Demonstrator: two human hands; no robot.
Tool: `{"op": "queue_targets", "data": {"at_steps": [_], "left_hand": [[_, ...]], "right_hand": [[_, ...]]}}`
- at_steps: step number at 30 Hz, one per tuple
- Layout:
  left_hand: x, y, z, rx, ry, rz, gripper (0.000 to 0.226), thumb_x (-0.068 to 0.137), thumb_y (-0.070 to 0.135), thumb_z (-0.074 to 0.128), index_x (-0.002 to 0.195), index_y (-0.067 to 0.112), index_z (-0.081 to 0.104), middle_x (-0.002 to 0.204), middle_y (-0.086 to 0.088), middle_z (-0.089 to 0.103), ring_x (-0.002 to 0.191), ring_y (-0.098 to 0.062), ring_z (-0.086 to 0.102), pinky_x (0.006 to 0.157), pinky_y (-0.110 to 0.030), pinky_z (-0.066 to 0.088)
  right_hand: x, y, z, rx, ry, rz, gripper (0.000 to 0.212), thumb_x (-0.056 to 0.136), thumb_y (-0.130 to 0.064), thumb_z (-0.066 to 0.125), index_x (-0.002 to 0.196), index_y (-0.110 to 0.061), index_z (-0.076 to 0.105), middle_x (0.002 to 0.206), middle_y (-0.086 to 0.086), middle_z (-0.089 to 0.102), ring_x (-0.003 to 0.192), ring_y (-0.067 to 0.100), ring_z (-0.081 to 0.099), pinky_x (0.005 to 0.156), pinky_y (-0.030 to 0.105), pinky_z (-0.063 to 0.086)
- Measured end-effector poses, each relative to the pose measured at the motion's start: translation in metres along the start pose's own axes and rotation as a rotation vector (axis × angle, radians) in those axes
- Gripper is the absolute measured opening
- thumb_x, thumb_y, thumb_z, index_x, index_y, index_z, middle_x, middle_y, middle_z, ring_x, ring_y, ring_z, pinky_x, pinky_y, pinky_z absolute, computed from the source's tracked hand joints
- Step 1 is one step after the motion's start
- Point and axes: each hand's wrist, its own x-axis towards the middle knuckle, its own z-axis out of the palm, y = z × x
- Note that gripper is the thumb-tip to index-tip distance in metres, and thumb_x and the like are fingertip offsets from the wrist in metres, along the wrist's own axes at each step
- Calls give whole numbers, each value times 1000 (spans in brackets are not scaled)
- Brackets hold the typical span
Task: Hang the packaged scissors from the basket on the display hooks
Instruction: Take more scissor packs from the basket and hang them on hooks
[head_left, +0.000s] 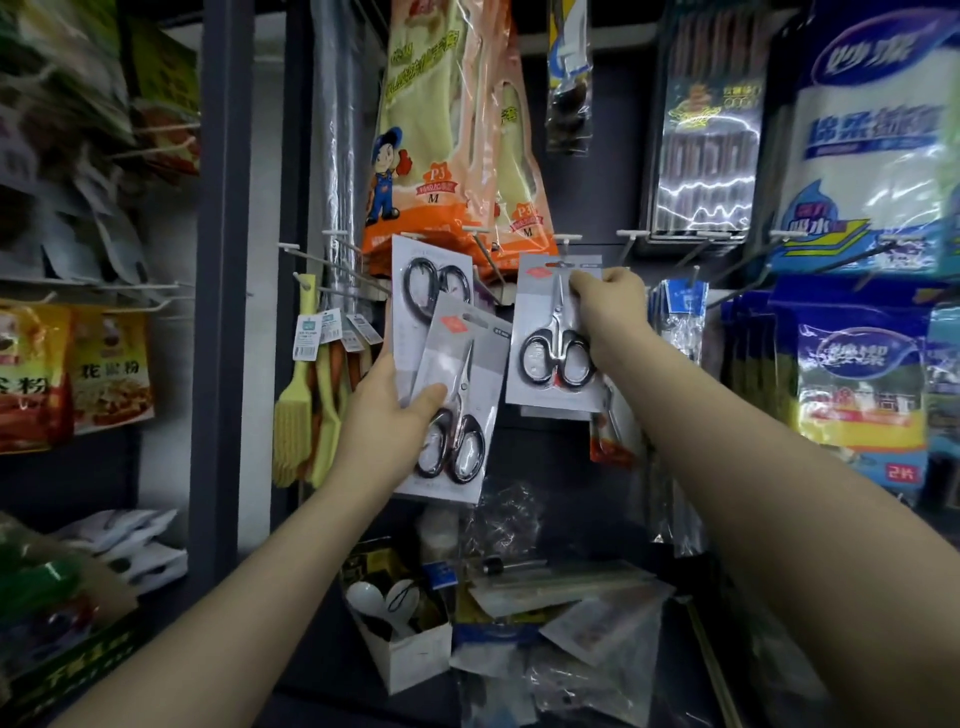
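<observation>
My left hand (387, 415) grips two packs of scissors: a tilted front pack (457, 410) with black-handled scissors pointing up, and a rear pack (423, 291) with its handles at the top. My right hand (610, 312) pinches the top of a third scissors pack (550, 338) and holds it up at a white display hook (567, 240). Whether the pack's hole sits on the hook I cannot tell. More carded packs hang behind it. No basket is visible.
Several white hooks (631, 235) stick out in a row. Rubber-glove packs (436, 130) hang above, yellow brushes (296, 395) at left, cloth packs (862, 374) at right. A low shelf holds loose bags and a small box (415, 660).
</observation>
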Motion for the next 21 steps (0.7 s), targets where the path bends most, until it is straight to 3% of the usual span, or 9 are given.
{"op": "queue_targets", "data": {"at_steps": [3, 6, 10, 14, 16, 18, 21], "left_hand": [[-1, 2, 3, -19, 10, -12, 28, 85, 11, 58, 111, 23, 56, 85, 21, 63, 72, 9, 60, 57, -10, 45], [-4, 3, 5, -16, 8, -22, 31, 85, 12, 59, 114, 22, 56, 90, 19, 64, 82, 1, 62, 69, -21, 49], [-8, 5, 5, -21, 7, -16, 32, 84, 12, 60, 115, 21, 57, 96, 14, 68, 88, -7, 66, 78, -31, 53], [-10, 8, 5, 20, -21, 17, 25, 83, 15, 62, 107, 23, 59, 99, 4, 71, 91, -16, 68, 85, -45, 54], [-10, 8, 4, 20, -30, 30, 26, 83, 16, 62, 109, 22, 59, 101, 3, 72, 93, -16, 68, 86, -47, 54], [-10, 8, 2, 9, -32, 32, 27, 83, 17, 61, 109, 23, 58, 102, 3, 72, 92, -16, 69, 84, -48, 55], [-11, 7, -1, 3, -33, 28, 27, 84, 14, 61, 108, 25, 58, 104, 2, 70, 92, -16, 68, 83, -48, 55]], "right_hand": [[6, 5, -2, -58, 6, -30, 27, 86, -14, 55, 65, -17, 39, 68, 3, 46, 62, 17, 42, 53, 26, 35], [8, 6, -2, -105, 14, -64, 16, 85, -14, 53, 73, -13, 43, 75, 9, 48, 70, 18, 44, 57, 27, 35], [13, 4, -1, -234, 27, -63, 28, 82, -15, 50, 60, -16, 34, 68, 3, 44, 73, 22, 44, 63, 30, 35], [16, -1, 6, -192, 22, -34, 29, 81, -23, 55, 59, -17, 36, 65, 0, 43, 62, 19, 42, 60, 28, 35], [19, -6, 10, -175, 29, -45, 17, 75, -25, 57, 68, -15, 46, 73, 3, 49, 64, 20, 45, 58, 28, 37], [23, -8, 12, -165, 48, -50, 16, 76, -25, 58, 84, -12, 54, 84, 8, 54, 72, 22, 47, 60, 28, 38], [29, -2, 10, -274, 71, -81, 16, 85, -22, 55, 91, -7, 52, 91, 13, 53, 79, 25, 49, 56, 27, 34]]}}
